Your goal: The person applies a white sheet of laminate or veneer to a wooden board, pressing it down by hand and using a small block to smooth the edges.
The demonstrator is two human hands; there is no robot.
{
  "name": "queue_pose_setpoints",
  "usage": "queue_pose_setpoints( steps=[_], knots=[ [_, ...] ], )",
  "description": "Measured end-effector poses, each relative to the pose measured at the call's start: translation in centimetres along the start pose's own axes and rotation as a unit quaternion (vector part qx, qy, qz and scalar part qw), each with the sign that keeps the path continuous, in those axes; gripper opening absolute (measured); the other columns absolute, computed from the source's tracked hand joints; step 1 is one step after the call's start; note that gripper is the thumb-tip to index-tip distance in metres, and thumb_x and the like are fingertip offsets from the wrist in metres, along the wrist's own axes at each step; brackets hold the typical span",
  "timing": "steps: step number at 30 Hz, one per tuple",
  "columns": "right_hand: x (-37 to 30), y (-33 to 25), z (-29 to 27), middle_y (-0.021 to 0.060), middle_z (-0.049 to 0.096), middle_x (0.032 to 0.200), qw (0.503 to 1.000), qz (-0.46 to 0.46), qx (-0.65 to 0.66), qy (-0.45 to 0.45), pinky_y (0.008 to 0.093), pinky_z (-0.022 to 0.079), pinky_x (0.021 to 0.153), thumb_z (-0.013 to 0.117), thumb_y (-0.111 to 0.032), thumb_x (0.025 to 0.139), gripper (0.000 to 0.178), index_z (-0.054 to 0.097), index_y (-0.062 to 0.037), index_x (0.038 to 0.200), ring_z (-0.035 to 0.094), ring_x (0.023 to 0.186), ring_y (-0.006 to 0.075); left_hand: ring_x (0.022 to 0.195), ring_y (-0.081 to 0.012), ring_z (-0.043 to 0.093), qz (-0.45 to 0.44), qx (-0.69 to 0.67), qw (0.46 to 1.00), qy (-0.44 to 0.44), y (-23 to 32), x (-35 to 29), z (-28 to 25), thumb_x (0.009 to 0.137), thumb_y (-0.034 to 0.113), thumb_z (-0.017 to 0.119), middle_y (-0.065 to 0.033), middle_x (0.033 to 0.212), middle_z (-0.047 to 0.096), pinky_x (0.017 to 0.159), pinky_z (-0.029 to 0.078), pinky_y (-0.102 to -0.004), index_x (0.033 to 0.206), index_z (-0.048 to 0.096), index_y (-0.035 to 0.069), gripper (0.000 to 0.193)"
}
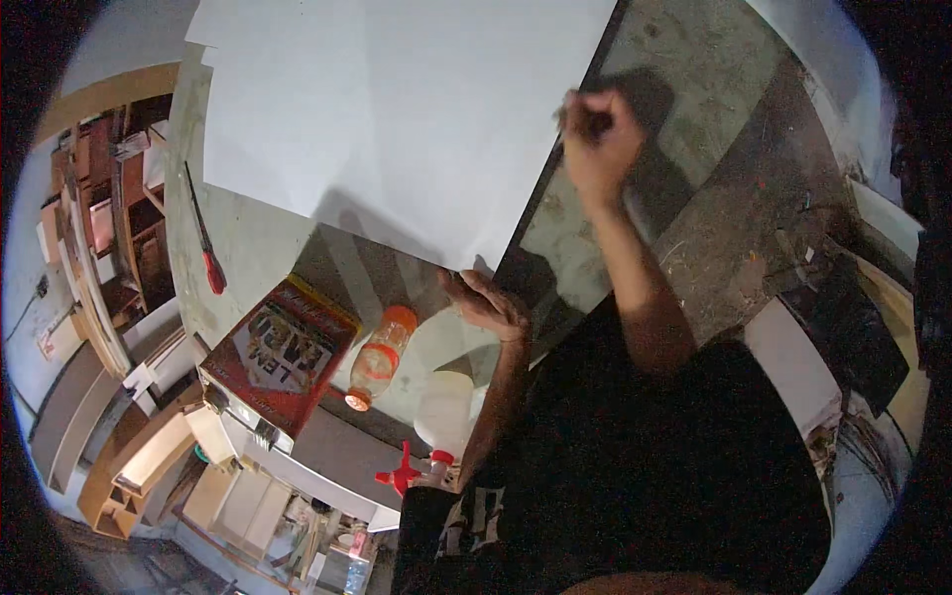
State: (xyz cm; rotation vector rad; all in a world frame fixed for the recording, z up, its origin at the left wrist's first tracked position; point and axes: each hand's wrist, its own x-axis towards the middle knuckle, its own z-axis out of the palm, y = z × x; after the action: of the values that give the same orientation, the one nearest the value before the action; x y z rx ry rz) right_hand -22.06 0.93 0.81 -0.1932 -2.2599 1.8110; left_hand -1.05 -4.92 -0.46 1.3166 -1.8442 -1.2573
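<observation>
Your right hand (598,139) is closed in a fist around a small dark tool (595,121), possibly a blade or marker; the view is too dim to tell which; its tip sits at the right edge of the large white sheet (397,109). Your left hand (486,302) lies flat, fingers spread and gripping nothing, pressing near the sheet's lower corner where it overlaps the dark-rimmed glass pane (565,248).

The sheet lies on the pane on the stained workbench (734,178), covering most of the upper left of the pane; the pane's lower right part shows bare.

Judged from this: the sheet is laid and held down; the tool is near the top of the right edge, so most of the run along that edge looks left to do.

Nearby: red-handled screwdriver (208,253); red box (283,352); orange-capped bottle (382,357); spray bottle with red trigger (431,436).
</observation>
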Motion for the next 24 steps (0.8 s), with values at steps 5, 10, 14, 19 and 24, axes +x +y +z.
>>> queue_pose_setpoints(
  steps=[5, 10, 14, 19, 24],
  knots=[
    [1.9, 0.3, 0.6, 0.0037, 0.066, 0.074, 0.999, -0.031, 0.007, -0.021, 0.0253, 0.049, 0.062, 0.072, -0.003, 0.087, 0.017, 0.057, -0.0032, 0.079, 0.061, 0.068, 0.0079, 0.114, -0.0346, 0.056, 0.047, 0.122, 0.991, 0.019, 1.2, 0.1, -0.5, 0.105, 0.037, 0.040, -0.0323, 0.132, 0.051, 0.099, 0.047, -0.0421, 0.141, 0.036, -0.010, 0.060],
    [0.0, 0.8, 0.2, 0.0023, 0.064, 0.072, 0.998, -0.017, 0.054, 0.000, 0.0258, 0.051, 0.064, 0.072, -0.003, 0.087, 0.017, 0.057, -0.0036, 0.079, 0.062, 0.070, 0.0081, 0.113, -0.0380, 0.057, 0.032, 0.059, 0.998, 0.010, 1.0, 0.1, -0.1, 0.105, 0.039, 0.040, -0.0326, 0.131, 0.053, 0.095, 0.046, -0.0445, 0.141, 0.037, -0.010, 0.061],
    [5.0, -0.2, 0.4, 0.0016, 0.063, 0.073, 0.999, -0.004, 0.045, -0.024, 0.0263, 0.049, 0.067, 0.072, -0.005, 0.087, 0.016, 0.057, -0.0026, 0.080, 0.061, 0.070, 0.0085, 0.111, -0.0289, 0.057, 0.013, 0.110, 0.994, 0.015, 0.8, 0.0, -0.3, 0.106, 0.036, 0.041, -0.0280, 0.130, 0.055, 0.094, 0.048, -0.0406, 0.142, 0.037, -0.010, 0.058],
    [-1.4, 0.3, -0.3, 0.0016, 0.065, 0.074, 0.998, 0.008, 0.061, -0.022, 0.0244, 0.047, 0.062, 0.073, -0.006, 0.087, 0.017, 0.058, -0.0033, 0.080, 0.060, 0.070, 0.0069, 0.115, -0.0281, 0.054, -0.001, 0.013, 1.000, 0.019, 1.3, -0.1, 0.2, 0.106, 0.032, 0.042, -0.0269, 0.135, 0.051, 0.099, 0.043, -0.0399, 0.142, 0.038, -0.009, 0.055],
    [3.6, 1.2, 1.2, 0.0027, 0.065, 0.073, 0.999, -0.007, 0.041, 0.000, 0.0255, 0.048, 0.062, 0.072, -0.004, 0.087, 0.016, 0.058, -0.0045, 0.079, 0.059, 0.066, 0.0085, 0.119, -0.0292, 0.053, -0.018, 0.047, 0.997, 0.051, 0.5, -0.6, 0.0, 0.106, 0.032, 0.041, -0.0280, 0.136, 0.050, 0.102, 0.043, -0.0395, 0.142, 0.036, -0.011, 0.057]
  ],
)
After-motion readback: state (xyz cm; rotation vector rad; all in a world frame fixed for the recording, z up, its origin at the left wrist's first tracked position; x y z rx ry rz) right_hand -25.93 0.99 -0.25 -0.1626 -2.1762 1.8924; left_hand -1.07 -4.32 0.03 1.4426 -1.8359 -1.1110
